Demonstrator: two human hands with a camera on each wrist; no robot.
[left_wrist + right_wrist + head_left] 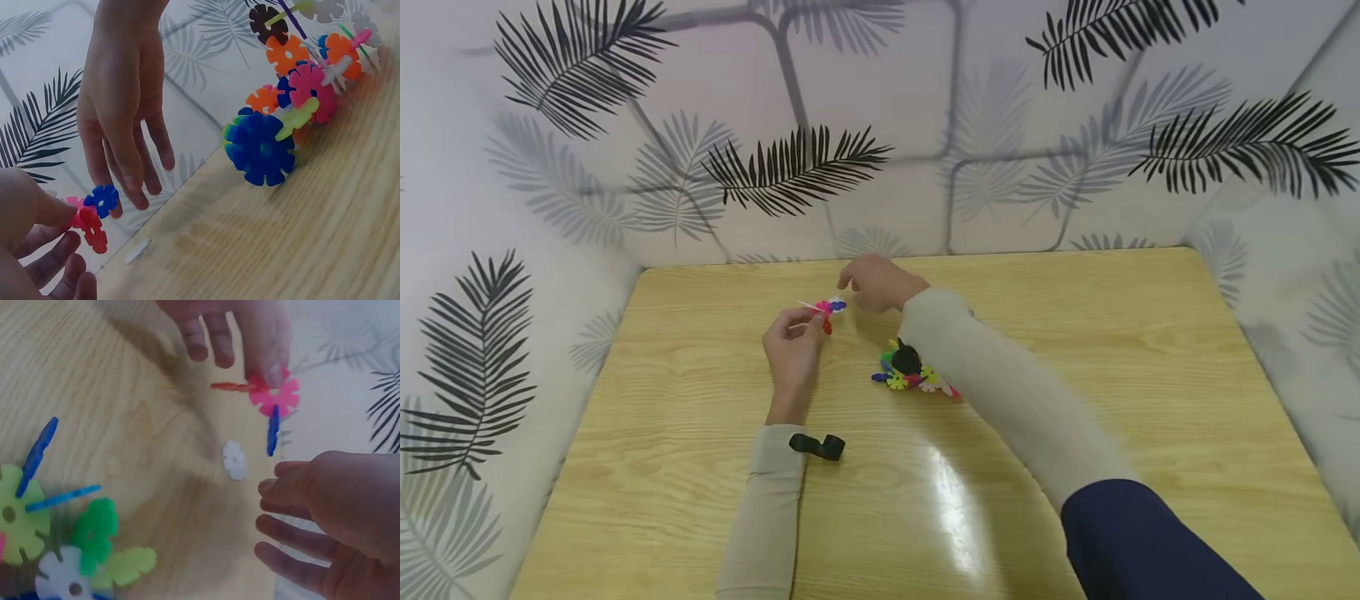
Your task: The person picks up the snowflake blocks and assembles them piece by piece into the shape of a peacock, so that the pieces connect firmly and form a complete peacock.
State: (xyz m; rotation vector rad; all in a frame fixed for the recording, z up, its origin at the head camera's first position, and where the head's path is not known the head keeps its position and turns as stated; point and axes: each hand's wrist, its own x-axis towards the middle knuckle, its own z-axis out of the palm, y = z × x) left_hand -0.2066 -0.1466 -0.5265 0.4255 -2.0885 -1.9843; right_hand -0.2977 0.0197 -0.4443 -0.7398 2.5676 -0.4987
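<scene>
My left hand (795,350) pinches a pink notched snowflake disc (275,394) between thumb and fingers. A blue disc (102,200) and a red disc (94,231) are slotted into the pink one. Just to the right, my right hand (880,283) hovers with loosely bent fingers and holds nothing. Beneath the two hands a white snowflake disc (234,460) lies on the wooden table (685,375).
Nearer me, partly under the right forearm, sits a cluster of colourful snowflake discs (898,381), several of them joined. A black strap with a small device (820,447) is on the left cuff. A leaf-patterned backdrop (880,200) borders the table's far edge.
</scene>
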